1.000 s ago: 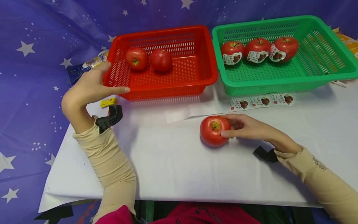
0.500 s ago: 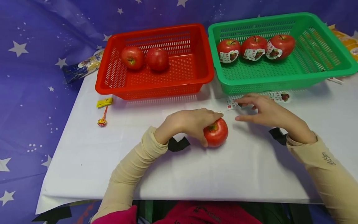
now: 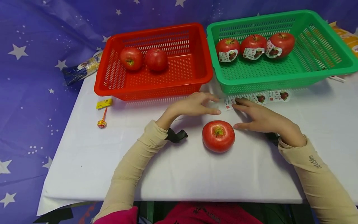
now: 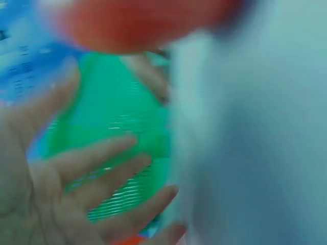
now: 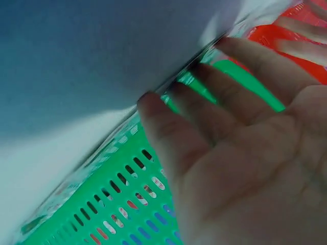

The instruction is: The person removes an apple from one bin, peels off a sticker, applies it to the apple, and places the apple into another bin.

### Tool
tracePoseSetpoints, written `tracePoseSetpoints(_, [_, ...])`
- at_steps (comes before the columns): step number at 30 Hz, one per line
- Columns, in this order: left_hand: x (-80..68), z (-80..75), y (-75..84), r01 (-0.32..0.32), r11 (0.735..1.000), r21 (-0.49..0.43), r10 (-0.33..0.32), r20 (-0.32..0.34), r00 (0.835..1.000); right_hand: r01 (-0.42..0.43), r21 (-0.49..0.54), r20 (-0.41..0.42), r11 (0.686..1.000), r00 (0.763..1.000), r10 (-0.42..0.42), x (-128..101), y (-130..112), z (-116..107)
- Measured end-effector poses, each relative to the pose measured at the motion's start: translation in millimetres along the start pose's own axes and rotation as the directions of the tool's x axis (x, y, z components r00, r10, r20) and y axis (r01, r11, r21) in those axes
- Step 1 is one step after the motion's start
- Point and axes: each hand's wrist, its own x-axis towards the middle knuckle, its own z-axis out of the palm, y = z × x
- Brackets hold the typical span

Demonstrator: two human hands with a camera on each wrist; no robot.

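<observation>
A red apple (image 3: 218, 137) sits stem-up on the white tablecloth between the two hands, with neither gripping it. My left hand (image 3: 193, 104) hovers just behind and left of it, fingers spread; the left wrist view shows the spread palm (image 4: 56, 204) with nothing in it. My right hand (image 3: 261, 119) lies to the right, its fingertips at the printed sticker strip (image 3: 261, 98) and its thumb close to the apple. In the right wrist view the fingers (image 5: 250, 71) reach down to the strip's edge. Part of the strip is hidden under this hand.
A red basket (image 3: 165, 90) with two apples stands at the back left. Beside it, a green basket (image 3: 282, 81) holds three apples with white labels. A lollipop (image 3: 102, 123), a yellow wrapper (image 3: 104, 103) and a blue-and-gold packet (image 3: 82, 68) lie at the left.
The left hand came from the red basket to the apple, then let go and moved back from it. The right hand left the apple and moved to the sticker strip.
</observation>
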Motion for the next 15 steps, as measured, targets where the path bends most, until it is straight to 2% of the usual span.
tracePoseSetpoints(3, [17.8, 6.6, -5.4, 0.099, 0.993, 0.06, -0.092, -0.112, 0.989, 0.01, 0.023, 0.0, 1.0, 1.0, -0.01, -1, -2, 2])
tracePoseSetpoints(6, [29.4, 12.1, -4.9, 0.148, 0.989, 0.016, -0.144, -0.135, 0.98, 0.036, 0.039, -0.012, 0.999, 0.999, -0.035, -2, -4, 3])
tracePoseSetpoints(8, [34.8, 14.6, -5.1, 0.149, 0.987, -0.062, -0.157, -0.143, 0.977, 0.063, 0.041, -0.038, 0.997, 0.997, -0.061, -3, -5, 4])
tracePoseSetpoints(10, [37.9, 16.2, -6.4, 0.125, 0.975, -0.185, -0.152, -0.144, 0.978, 0.089, 0.049, -0.073, 0.995, 0.994, -0.085, -3, -4, 4])
tracePoseSetpoints(13, [39.6, 17.0, -9.9, 0.082, 0.936, -0.343, -0.142, -0.153, 0.978, 0.124, 0.065, -0.125, 0.99, 0.985, -0.116, -2, -4, 5])
tracePoseSetpoints(15, [39.6, 16.9, -11.3, 0.071, 0.908, -0.412, -0.14, -0.141, 0.98, 0.142, 0.074, -0.146, 0.987, 0.981, -0.13, -2, -3, 5])
